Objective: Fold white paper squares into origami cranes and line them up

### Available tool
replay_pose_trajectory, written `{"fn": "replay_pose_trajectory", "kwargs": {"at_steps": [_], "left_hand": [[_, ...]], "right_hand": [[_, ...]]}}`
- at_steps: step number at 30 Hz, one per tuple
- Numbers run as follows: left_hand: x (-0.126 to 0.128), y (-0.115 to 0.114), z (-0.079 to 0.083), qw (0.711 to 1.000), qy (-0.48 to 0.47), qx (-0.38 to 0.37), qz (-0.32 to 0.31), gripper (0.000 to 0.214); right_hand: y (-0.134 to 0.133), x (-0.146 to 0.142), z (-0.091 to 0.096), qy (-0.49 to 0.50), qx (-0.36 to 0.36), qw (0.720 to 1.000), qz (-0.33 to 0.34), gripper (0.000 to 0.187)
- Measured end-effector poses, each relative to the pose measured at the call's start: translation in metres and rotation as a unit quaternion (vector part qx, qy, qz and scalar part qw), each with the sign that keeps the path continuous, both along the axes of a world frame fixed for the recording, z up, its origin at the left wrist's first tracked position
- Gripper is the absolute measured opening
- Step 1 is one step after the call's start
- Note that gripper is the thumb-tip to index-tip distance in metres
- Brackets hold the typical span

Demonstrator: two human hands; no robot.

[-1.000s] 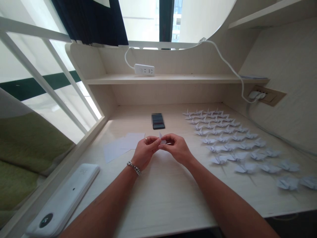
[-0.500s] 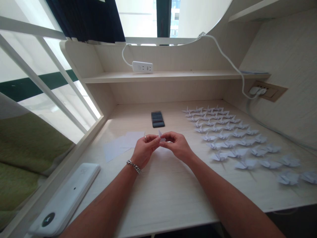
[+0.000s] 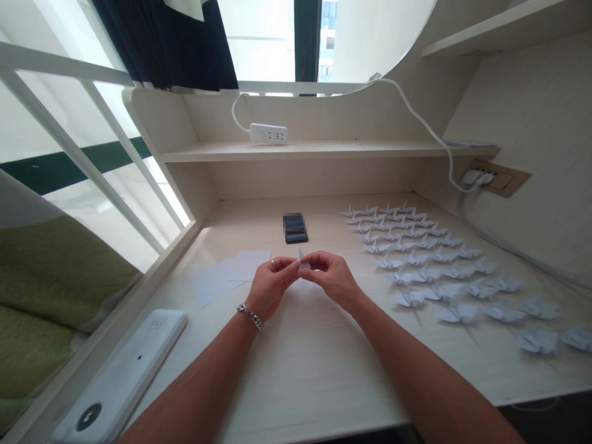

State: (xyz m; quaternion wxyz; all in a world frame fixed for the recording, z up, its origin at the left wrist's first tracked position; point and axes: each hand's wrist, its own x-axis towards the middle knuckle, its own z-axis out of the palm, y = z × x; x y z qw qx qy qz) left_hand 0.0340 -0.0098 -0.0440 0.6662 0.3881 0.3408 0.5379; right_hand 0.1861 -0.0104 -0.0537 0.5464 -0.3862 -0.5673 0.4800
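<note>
Between my fingertips, over the middle of the desk, is a small folded piece of white paper [image 3: 301, 255] with a narrow point sticking up. My left hand [image 3: 274, 280] pinches it from the left side; a ring and a chain bracelet [image 3: 251, 316] are on that hand and wrist. From the right, my right hand [image 3: 332, 276] pinches the same paper between thumb and fingers. The fingers cover much of its lower part. Flat white paper sheets [image 3: 215, 283] lie beside my left hand, partly overlapping.
Rows of folded white paper cranes [image 3: 419, 259] cover the right side of the desk [image 3: 287, 370]. A dark phone [image 3: 295, 228] lies beyond my hands. At the left edge rests a long white device [image 3: 124, 376]. A power strip [image 3: 269, 134] sits on the shelf [image 3: 324, 150].
The view has tilted up slightly, so the desk and shelf appear a little lower. Both hands keep their pinch on the folded paper, with only a slight shift of the fingers.
</note>
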Motion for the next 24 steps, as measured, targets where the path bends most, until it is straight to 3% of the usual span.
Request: {"fn": "replay_pose_trajectory", "kwargs": {"at_steps": [14,24], "left_hand": [[-0.0002,-0.0014,-0.0002,1.000,0.025,0.007,0.005,0.028],[-0.0002,0.0030,-0.0051,0.991,0.124,0.042,0.043,0.028]], "right_hand": [[-0.0002,-0.0011,-0.0010,0.000,-0.006,1.000,-0.012,0.033],[0.0001,-0.0054,0.0014,0.068,-0.084,0.994,-0.015,0.021]]}}
